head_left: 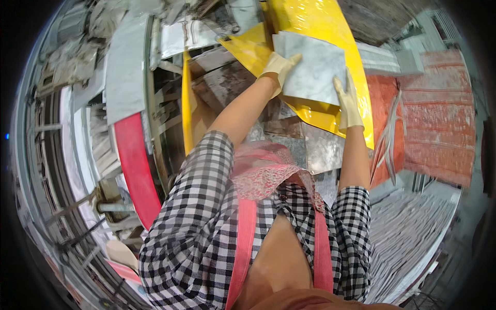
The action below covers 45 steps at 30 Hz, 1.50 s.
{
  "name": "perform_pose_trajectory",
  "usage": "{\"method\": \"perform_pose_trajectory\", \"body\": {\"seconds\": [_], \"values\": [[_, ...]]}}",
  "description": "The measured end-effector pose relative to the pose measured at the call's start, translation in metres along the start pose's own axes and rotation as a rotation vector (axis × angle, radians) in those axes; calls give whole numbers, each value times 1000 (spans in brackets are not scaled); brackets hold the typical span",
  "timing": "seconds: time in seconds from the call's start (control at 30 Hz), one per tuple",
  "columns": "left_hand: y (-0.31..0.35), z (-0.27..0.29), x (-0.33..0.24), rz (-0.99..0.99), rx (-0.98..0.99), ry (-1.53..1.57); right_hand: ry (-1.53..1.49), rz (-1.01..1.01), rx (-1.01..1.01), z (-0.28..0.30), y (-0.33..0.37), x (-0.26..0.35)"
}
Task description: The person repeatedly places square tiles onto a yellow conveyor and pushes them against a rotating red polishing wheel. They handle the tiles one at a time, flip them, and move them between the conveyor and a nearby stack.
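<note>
A small stack of grey-white marbled square tiles (314, 67) is between my two gloved hands, its sheets slightly fanned at the far left corner. My left hand (280, 68), in a cream glove, grips the stack's left edge with the thumb over the top face. At the right edge, my right hand (349, 102) holds the stack with its fingers pointing away from me, some of them hidden. Beneath the tiles lies a glossy yellow sheet (315, 15), which spreads out past the stack on the far and right sides.
A yellow upright panel (187, 103) stands left of my left forearm. Further left runs a long red strip (135, 160). Red-orange woven material (436, 113) lies at the right, with pale straps (393, 137) beside it. Many thin pale sheets (411, 232) are stacked at the lower right.
</note>
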<state>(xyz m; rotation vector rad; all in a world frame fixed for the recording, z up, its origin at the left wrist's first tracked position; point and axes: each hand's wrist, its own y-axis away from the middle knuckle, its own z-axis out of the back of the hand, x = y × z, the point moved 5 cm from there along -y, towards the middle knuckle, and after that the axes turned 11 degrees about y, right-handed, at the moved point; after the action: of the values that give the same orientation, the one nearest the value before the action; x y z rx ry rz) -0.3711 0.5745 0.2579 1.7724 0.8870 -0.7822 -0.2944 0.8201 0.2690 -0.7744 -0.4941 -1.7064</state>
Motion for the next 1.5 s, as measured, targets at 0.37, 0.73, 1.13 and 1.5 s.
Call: {"method": "perform_pose_trajectory", "body": {"seconds": [0.37, 0.73, 1.13, 1.5], "values": [[47, 22, -31, 18, -59, 65, -222, 16, 11, -12, -7, 36], [37, 23, -29, 106, -87, 217, -510, -380, 285, 3, -20, 62], [39, 41, -27, 26, 97, 217, -381, -632, 372, 2, -23, 95], [1, 48, -82, 63, 99, -327, -594, -695, 292, 15, -36, 121]]}}
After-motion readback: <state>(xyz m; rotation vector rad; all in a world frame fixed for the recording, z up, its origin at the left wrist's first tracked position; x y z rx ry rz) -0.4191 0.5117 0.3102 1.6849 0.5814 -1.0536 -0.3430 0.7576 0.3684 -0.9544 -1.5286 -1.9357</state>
